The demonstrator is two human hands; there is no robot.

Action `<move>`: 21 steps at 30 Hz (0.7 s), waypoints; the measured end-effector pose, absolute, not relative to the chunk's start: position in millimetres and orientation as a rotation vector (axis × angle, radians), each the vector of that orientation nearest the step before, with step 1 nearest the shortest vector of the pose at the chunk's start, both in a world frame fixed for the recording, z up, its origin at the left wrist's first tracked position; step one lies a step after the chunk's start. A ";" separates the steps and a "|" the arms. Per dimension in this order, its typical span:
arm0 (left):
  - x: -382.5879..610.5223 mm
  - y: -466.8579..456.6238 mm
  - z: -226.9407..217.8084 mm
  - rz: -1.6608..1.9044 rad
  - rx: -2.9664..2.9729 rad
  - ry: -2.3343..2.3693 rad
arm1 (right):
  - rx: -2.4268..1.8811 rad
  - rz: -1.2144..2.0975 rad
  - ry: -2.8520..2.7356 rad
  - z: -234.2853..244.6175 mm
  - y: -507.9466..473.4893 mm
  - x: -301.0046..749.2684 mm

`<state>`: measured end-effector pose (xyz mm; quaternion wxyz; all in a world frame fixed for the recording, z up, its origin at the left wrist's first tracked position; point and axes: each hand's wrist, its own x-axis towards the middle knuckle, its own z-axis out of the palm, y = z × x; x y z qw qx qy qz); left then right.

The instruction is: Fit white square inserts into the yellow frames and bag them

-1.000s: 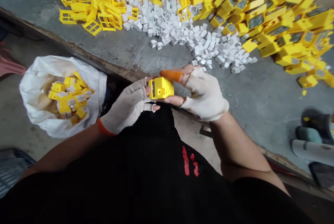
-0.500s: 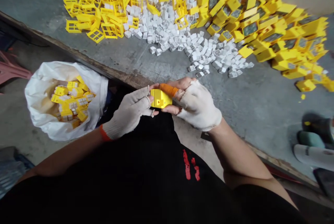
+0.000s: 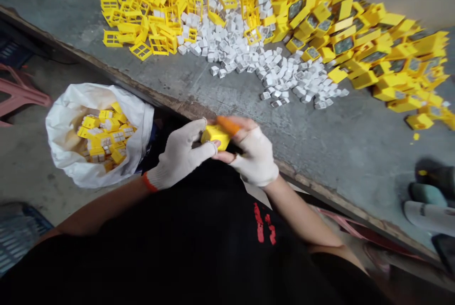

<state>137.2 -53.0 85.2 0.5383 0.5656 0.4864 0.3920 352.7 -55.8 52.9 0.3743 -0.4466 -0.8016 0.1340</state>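
Left hand (image 3: 179,156) and right hand (image 3: 254,153) pinching yellow plastic block (image 3: 215,137) between fingers, orange finger cover (image 3: 227,125) pressing its top; white sack (image 3: 66,130) sitting at nine o'clock, white cubes (image 3: 280,75) lying at one o'clock.

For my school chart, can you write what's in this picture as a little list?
Held thing: yellow plastic block
Left hand: white knit glove, gripping the block
Right hand: white knit glove, gripping the block's other side
Finger cover: orange sleeve on a right-hand finger
Bag: white sack holding yellow blocks
Ledge: grey concrete ledge
On the ledge: small white cubes, yellow frames, yellow boxes with dark windows
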 end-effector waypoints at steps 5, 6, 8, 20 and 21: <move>132.3 -58.2 92.9 0.979 1.452 1.121 | -1.045 1.172 -1.490 63.7 -50.7 350.9; 131.3 -60.2 95.5 0.989 1.496 1.112 | -1.019 1.216 -1.436 67.2 -51.9 348.0; 130.5 -64.1 100.6 1.026 1.545 1.117 | -1.002 1.245 -1.353 72.2 -54.9 341.0; 139.2 -36.5 87.3 1.028 0.691 0.743 | -1.009 0.893 -1.749 76.3 -41.5 319.6; 142.6 -35.0 89.7 1.040 0.668 0.718 | -1.038 0.734 -1.803 85.4 -41.6 313.5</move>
